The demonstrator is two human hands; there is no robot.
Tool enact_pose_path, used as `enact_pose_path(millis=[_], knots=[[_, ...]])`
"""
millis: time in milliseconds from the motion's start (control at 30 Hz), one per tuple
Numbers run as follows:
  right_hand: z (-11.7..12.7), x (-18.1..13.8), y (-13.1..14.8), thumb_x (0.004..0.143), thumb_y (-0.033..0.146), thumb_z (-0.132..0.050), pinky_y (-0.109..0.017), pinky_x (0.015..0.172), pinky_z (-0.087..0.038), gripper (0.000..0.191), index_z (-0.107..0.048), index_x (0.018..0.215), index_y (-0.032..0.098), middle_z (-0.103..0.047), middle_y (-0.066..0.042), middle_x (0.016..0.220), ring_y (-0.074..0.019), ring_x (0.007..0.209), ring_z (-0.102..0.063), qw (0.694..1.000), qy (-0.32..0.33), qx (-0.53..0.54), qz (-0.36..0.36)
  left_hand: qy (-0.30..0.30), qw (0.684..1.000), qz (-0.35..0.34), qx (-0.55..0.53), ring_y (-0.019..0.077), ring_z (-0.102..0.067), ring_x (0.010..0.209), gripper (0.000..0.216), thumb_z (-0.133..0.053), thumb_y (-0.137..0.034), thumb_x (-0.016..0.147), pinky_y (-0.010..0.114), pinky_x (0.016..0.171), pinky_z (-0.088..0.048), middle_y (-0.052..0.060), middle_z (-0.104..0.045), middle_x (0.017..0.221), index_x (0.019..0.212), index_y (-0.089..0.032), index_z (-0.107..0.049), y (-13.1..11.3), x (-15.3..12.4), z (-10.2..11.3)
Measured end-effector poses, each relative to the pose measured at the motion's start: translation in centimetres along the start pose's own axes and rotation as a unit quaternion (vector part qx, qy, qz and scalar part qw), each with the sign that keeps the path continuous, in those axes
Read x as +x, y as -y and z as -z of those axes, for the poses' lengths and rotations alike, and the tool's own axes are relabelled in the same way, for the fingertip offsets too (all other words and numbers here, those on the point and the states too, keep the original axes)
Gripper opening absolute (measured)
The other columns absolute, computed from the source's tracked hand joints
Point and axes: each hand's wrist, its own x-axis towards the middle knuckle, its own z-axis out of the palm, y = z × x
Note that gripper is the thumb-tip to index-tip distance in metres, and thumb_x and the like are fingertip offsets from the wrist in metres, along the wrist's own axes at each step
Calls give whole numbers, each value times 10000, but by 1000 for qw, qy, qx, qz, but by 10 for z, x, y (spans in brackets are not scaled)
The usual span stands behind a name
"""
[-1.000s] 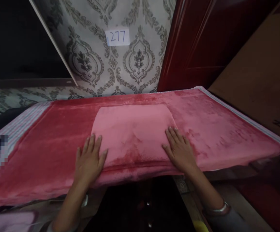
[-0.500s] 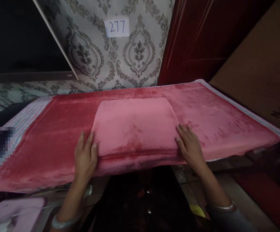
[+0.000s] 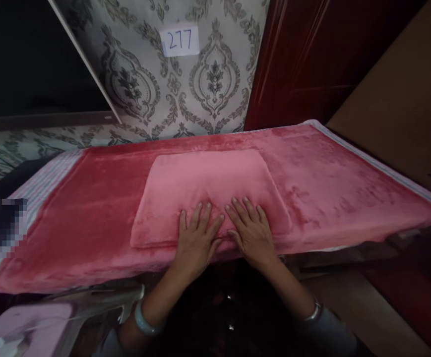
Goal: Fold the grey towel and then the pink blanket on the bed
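A plush pink piece of fabric, cushion-like and roughly rectangular (image 3: 208,173), lies flat in front of me; I cannot tell if it is a folded cloth or a cushion cover. My left hand (image 3: 196,238) rests palm down on its near edge, fingers spread. Just to the right, my right hand (image 3: 252,230) lies on the same edge, its fingers also spread. The two thumbs are close together near the middle. Beneath is a red and pink plush blanket (image 3: 77,203) with striped borders, covering a long surface.
A patterned wall bearing a paper marked 277 (image 3: 181,39) stands behind. A dark screen (image 3: 40,59) is at upper left, a dark red door panel (image 3: 319,59) and a cardboard box (image 3: 404,94) at right. A pink stool (image 3: 32,327) is at lower left.
Both hands have moved inward from the side edges of the pink fabric to the middle of its near edge. The fabric's near corners now lie spread wider.
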Motion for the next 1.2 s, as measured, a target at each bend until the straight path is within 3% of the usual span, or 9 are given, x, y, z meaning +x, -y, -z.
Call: enact_pose_path(millis=[300, 467, 633, 733, 800, 900, 1000, 1100, 1200], knots=[[1, -15, 3, 1040, 398, -394, -496, 1205, -185, 515, -413, 1536, 259, -401, -45, 1583, -261, 1500, -241, 999, -10, 34, -9, -30, 999, -5, 16, 293, -334, 1491, 538, -526, -387, 964, 573, 1245, -85, 90, -405, 1595, 1492, -295, -472, -1, -14, -4], [2, -36, 2, 1038, 323, -385, -499, 1193, -226, 534, -355, 1566, 250, -411, -50, 1576, -260, 1498, -252, 999, -13, 48, -6, -36, 999, -14, 24, 268, -332, 1496, 569, -522, -316, 964, 525, 1250, -156, 89, -401, 1595, 1523, -283, -422, -1, -31, -5], [10, -46, -4, 1042, 307, -407, -490, 1141, -328, 478, -445, 1510, 220, -502, -67, 1510, -262, 1439, -363, 995, -55, 84, 17, -46, 998, -35, -5, 254, -381, 1469, 519, -499, -220, 960, 485, 1211, -284, 99, -460, 1559, 1479, -222, -481, 4, -45, 10], [24, -30, -5, 1042, 304, -421, -471, 1080, -401, 387, -591, 1379, 221, -631, -73, 1365, -259, 1323, -500, 989, -83, 119, 18, -85, 995, -50, -30, 214, -462, 1413, 477, -463, -160, 959, 428, 1172, -358, 108, -570, 1464, 1430, -190, -526, 15, -44, 26], [32, -6, 0, 1043, 307, -406, -473, 1070, -415, 376, -634, 1324, 207, -656, -87, 1324, -264, 1290, -531, 987, -90, 129, 32, -117, 992, -35, -21, 222, -475, 1403, 464, -451, -152, 960, 451, 1192, -328, 119, -612, 1415, 1417, -164, -532, 25, -38, 35], [38, 39, 21, 1041, 318, -372, -511, 1130, -366, 435, -584, 1393, 174, -552, -113, 1454, -284, 1383, -445, 988, -40, 126, 76, -123, 992, 20, 17, 274, -440, 1430, 459, -439, -214, 974, 533, 1220, -251, 149, -576, 1450, 1416, -129, -527, 43, -26, 41], [30, 75, 44, 1035, 340, -392, -554, 1184, -283, 504, -457, 1510, 187, -357, -107, 1599, -292, 1487, -281, 986, 35, 122, 109, -86, 990, 93, 55, 326, -406, 1448, 494, -424, -305, 983, 597, 1204, -237, 187, -498, 1511, 1427, -113, -525, 58, -22, 35], [13, 87, 58, 1019, 371, -452, -605, 1189, -239, 554, -384, 1555, 247, -260, -73, 1641, -307, 1516, -198, 981, 98, 111, 126, -47, 986, 137, 77, 374, -390, 1449, 540, -444, -368, 971, 646, 1160, -275, 211, -455, 1535, 1448, -125, -516, 68, -29, 21], [-1, 83, 61, 1014, 369, -464, -613, 1200, -205, 557, -372, 1558, 291, -254, -35, 1642, -297, 1525, -167, 979, 116, 105, 128, -33, 985, 145, 87, 376, -394, 1446, 569, -473, -391, 956, 629, 1132, -324, 204, -441, 1547, 1481, -171, -489, 72, -38, 9]])
